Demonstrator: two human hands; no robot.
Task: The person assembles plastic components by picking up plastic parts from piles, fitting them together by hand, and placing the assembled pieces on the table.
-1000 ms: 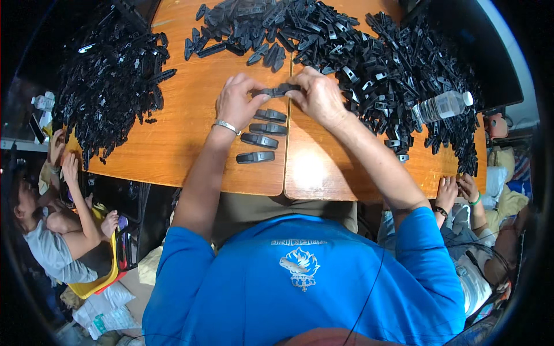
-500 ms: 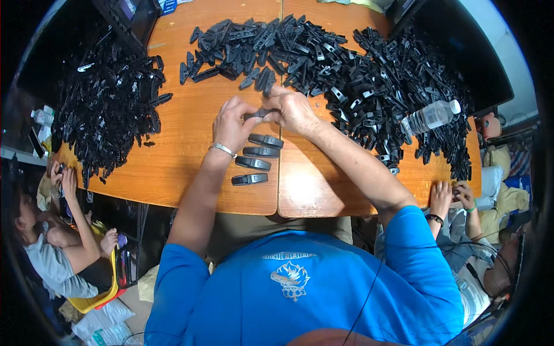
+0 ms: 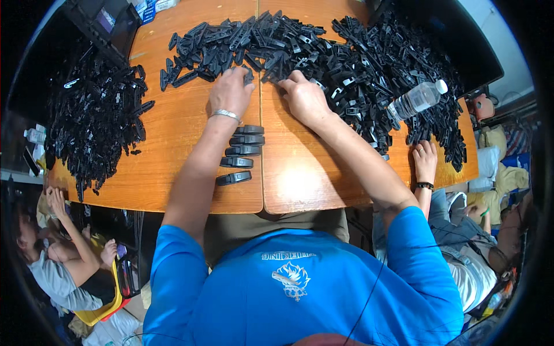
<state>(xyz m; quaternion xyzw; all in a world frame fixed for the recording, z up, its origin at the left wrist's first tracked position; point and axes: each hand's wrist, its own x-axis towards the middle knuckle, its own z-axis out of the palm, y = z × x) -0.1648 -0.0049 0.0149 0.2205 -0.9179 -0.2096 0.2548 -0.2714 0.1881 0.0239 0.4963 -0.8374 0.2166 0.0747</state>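
My left hand [image 3: 229, 92] is closed around a small black plastic clip piece [image 3: 249, 75], at the near edge of a heap of similar pieces [image 3: 231, 37]. At the same heap, just across the table seam, my right hand [image 3: 307, 99] has its thumb and fingers pinched at a dark piece [image 3: 276, 74], whose outline is blurred. Below my left hand, several assembled black clips [image 3: 236, 162] lie in a column beside the seam, the upper two touching or nearly so.
Another black heap [image 3: 95, 121] covers the table's left side. A clear plastic bottle [image 3: 420, 99] lies tilted on the right-hand heap. One co-worker's hand [image 3: 425, 158] rests at the right table edge; another person's hand [image 3: 56, 202] is at the left edge.
My hands have parted and moved away to the heap. The piece they held together is gone from between them, and the column has one more clip at its far end. The view has shifted slightly.
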